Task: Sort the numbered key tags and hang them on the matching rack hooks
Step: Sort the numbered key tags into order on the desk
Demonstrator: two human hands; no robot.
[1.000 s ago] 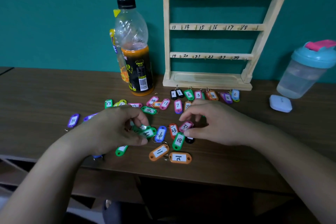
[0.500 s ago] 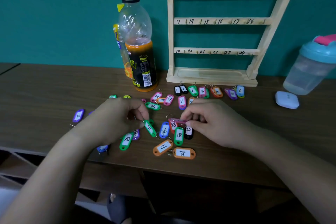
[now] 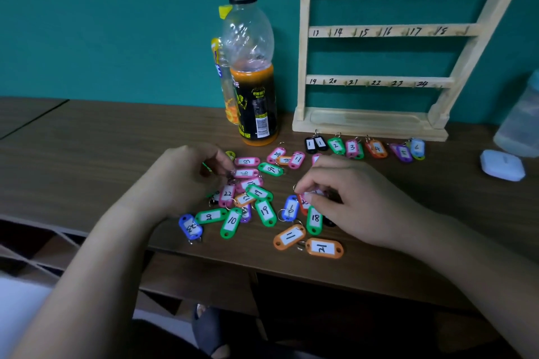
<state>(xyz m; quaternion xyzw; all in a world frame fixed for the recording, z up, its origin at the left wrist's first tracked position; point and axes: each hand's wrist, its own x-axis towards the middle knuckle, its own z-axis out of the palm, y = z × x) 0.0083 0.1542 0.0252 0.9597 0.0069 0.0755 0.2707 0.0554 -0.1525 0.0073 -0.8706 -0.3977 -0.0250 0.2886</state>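
The wooden rack's (image 3: 390, 30) visible hooks are bare (tags 1 to 6 (image 3: 376, 148) lie lined before its base); in the bench's (image 3: 116, 148) pile (image 3: 264, 211), the left hand's (image 3: 180, 178) fingers pinch a pink tag (image 3: 245, 173), the right hand's (image 3: 358, 198) a red tag (image 3: 304, 202).

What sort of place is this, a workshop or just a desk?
Most likely a desk in an office or home room, not a workshop: a wood-grain table against a teal wall, a drink bottle beside the wooden key rack, numbered key tags lying loose.
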